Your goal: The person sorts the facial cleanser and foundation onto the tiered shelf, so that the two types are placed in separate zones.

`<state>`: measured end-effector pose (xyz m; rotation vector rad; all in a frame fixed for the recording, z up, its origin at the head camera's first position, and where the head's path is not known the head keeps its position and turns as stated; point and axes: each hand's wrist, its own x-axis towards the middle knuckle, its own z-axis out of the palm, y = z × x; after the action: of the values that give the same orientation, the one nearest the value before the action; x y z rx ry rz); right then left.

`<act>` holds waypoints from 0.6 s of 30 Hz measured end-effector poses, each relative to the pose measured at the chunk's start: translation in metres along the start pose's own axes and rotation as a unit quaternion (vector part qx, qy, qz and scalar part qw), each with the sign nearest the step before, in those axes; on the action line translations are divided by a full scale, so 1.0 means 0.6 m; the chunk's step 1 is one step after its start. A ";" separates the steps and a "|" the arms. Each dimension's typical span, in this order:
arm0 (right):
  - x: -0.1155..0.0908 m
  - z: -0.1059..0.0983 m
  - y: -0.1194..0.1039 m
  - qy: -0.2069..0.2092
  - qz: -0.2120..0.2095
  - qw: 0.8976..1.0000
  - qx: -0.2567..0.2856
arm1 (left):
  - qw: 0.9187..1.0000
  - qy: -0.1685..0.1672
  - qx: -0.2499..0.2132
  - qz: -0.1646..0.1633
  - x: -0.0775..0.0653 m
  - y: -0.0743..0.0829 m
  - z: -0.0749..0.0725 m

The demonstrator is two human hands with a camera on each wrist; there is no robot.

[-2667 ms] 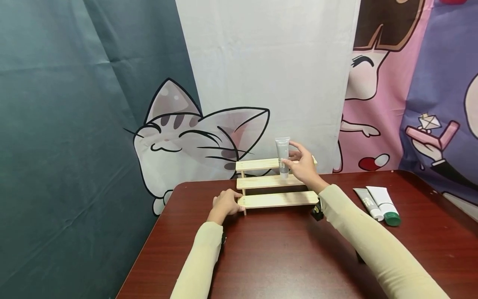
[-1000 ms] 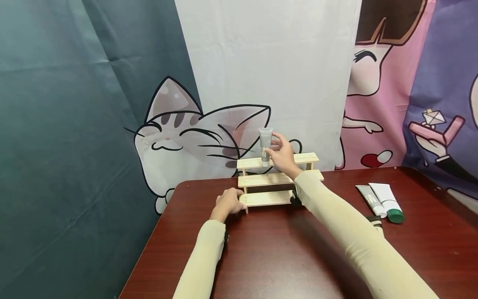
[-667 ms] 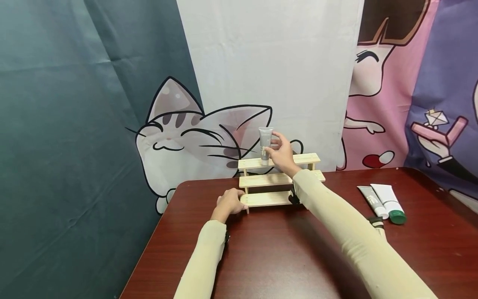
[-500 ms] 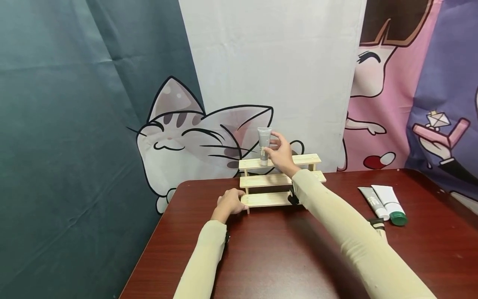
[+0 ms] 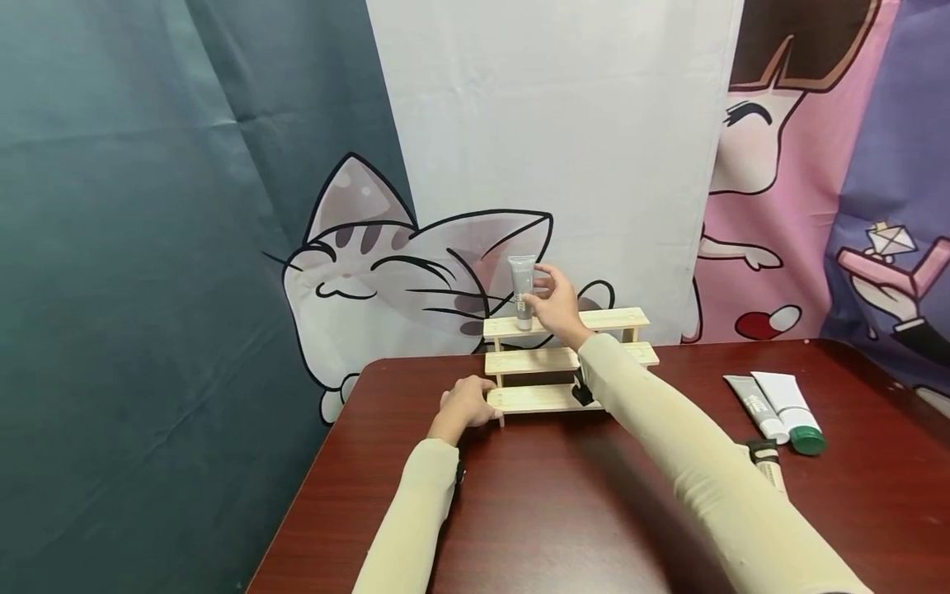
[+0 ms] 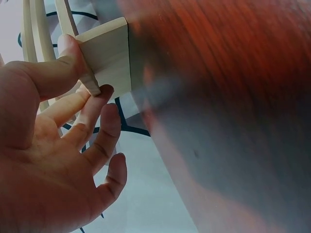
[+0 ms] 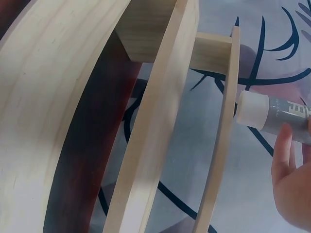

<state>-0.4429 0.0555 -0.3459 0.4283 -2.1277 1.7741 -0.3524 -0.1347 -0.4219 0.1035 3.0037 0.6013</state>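
Note:
A pale wooden three-tier rack (image 5: pixel 534 360) stands at the back of the table. My right hand (image 5: pixel 558 309) pinches a grey squeeze tube (image 5: pixel 523 285) between thumb and fingers, upright with its white cap down at the left part of the top tier. In the right wrist view the tube's cap (image 7: pixel 252 109) is right at the top slat's edge. My left hand (image 5: pixel 466 403) grips the left end of the lowest tier. Its thumb and fingertips close around the slat's end (image 6: pixel 92 80) in the left wrist view.
On the right of the dark red table (image 5: pixel 549 511) lie a grey tube with a white cap (image 5: pixel 757 407) and a white tube with a green cap (image 5: pixel 790 411). A black-capped tube (image 5: pixel 768 464) is partly hidden by my right sleeve. A printed curtain (image 5: pixel 564 107) hangs behind.
The right hand has moved the tube left and up from near the middle tier to the top tier; lately it has shifted only slightly. The left hand keeps its grip on the rack.

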 end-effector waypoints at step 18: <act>0.006 -0.003 0.013 -0.009 -0.008 1.000 0.001 | 1.000 0.022 0.009 0.011 0.000 0.001 0.005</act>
<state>-0.4496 0.0584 -0.3508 0.4630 -2.1293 1.7710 -0.3524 -0.1328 -0.4246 0.1256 3.0547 0.5853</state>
